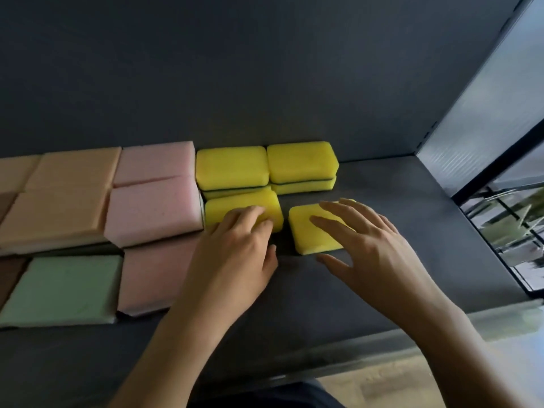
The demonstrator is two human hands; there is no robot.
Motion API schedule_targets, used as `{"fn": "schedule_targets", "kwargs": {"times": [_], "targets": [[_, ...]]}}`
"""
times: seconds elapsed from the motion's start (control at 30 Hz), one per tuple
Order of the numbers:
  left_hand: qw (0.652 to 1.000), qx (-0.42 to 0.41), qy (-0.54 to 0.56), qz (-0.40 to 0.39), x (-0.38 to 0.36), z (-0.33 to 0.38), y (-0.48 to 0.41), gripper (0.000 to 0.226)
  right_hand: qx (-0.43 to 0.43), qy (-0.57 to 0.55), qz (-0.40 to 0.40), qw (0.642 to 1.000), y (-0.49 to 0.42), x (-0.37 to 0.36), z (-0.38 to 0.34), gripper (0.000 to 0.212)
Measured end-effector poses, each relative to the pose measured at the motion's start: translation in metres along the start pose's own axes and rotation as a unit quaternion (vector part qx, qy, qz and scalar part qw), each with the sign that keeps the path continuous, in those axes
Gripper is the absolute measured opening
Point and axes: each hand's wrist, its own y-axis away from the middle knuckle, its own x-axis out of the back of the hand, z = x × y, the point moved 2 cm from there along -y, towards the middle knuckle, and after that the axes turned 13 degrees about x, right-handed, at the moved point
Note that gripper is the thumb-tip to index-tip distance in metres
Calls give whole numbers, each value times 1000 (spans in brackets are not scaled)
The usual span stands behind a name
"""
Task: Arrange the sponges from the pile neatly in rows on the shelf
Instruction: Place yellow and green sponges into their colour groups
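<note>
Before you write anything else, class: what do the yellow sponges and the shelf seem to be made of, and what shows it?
Yellow sponges: soft matte foam, judging by the rounded, cushiony edges; a thin dark green scouring layer shows underneath. Shelf: smooth, dark grey, with a faint sheen, probably painted metal or laminate; unclear which.

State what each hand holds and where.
The left hand curls its fingers over the top front edge of the front-left yellow sponge; a true grip cannot be confirmed. The right hand has no grip: straight fingers lie atop the front-right yellow sponge.
</note>
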Motion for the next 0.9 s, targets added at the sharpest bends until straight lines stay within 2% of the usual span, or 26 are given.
{"fn": "schedule_targets", "kwargs": {"times": [0.2, 0.9], "targets": [[1000, 13, 10, 2, -5, 0, 1, 29, 17, 22, 9, 1000, -3, -3, -1, 39], [999, 5, 35, -20, -4, -3, -6, 41, -31, -23, 3, 999, -42, -25, 7, 41]]}}
